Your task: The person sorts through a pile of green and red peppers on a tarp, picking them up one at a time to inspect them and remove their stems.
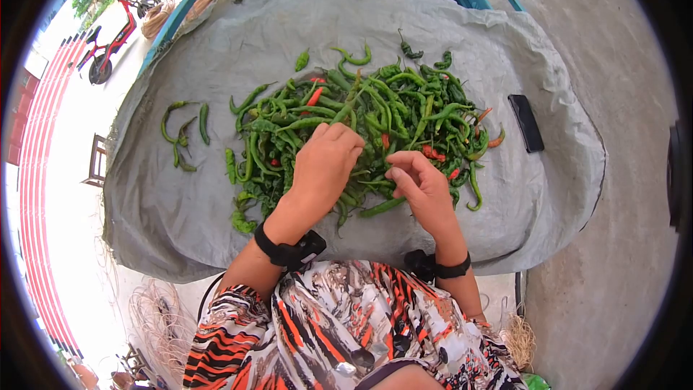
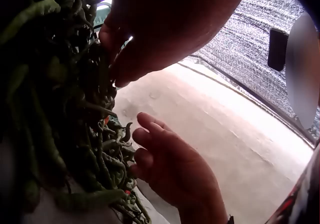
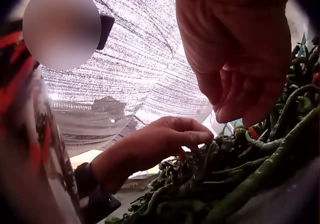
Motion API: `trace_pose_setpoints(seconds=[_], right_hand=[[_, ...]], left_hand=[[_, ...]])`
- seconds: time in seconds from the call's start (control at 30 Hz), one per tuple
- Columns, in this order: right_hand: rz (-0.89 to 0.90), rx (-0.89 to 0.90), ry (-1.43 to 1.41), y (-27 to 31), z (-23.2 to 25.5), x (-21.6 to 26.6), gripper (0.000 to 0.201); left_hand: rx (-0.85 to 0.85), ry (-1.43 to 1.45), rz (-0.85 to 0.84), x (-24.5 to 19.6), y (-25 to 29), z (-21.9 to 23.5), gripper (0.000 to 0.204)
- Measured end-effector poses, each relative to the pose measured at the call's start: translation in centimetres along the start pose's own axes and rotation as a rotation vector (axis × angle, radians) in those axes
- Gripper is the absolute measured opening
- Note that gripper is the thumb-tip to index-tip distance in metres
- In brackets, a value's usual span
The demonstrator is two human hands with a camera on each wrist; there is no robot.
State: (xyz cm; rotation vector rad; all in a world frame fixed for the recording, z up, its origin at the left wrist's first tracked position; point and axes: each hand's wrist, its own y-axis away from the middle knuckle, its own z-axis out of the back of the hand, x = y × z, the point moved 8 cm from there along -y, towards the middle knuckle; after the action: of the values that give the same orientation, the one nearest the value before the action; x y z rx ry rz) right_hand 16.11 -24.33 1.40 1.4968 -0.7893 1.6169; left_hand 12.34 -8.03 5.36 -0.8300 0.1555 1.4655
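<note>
Chili pile (image 1: 375, 119) lies mid-tarp (image 1: 216, 43), directly under my fingers. My left hand (image 1: 325, 166) rests curled on it, grasping peppers; my right hand (image 1: 422, 188) hovers at its near edge, loosely curled, holding nothing.

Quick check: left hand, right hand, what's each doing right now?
Left hand: fingers curled into the pile of green chili peppers; a grip cannot be told.
Right hand: fingers loosely curled, holding nothing visible.
</note>
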Motion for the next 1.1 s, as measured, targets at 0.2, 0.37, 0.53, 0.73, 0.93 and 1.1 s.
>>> trace_pose_setpoints(seconds=[0.2,0.37,0.53,0.73,0.93,1.1], right_hand=[[0.000,-0.065,-0.001,-0.4,-0.1,-0.8,0.031],[-0.002,-0.065,-0.013,-0.6,-0.4,-0.1,0.037],[0.027,-0.001,0.036,-0.6,-1.3,0.3,0.035],[0.036,0.025,0.138,-0.3,-1.0,-0.2,0.026],[-0.057,0.112,0.064,-1.0,1.5,0.7,0.022],[0.205,-0.349,-0.463,-2.2,5.7,5.2,0.028]], left_hand=[[-0.092,0.370,0.156,0.6,0.3,1.2,0.007],[-0.071,0.818,0.327,1.4,0.8,0.2,0.009],[0.035,1.083,0.363,1.2,1.2,-1.3,0.015],[-0.099,1.058,0.440,2.6,1.1,-0.2,0.013],[0.007,0.554,0.287,2.6,0.5,-1.3,0.022],[-0.006,0.000,-0.066,0.1,-0.1,-2.0,0.034]])
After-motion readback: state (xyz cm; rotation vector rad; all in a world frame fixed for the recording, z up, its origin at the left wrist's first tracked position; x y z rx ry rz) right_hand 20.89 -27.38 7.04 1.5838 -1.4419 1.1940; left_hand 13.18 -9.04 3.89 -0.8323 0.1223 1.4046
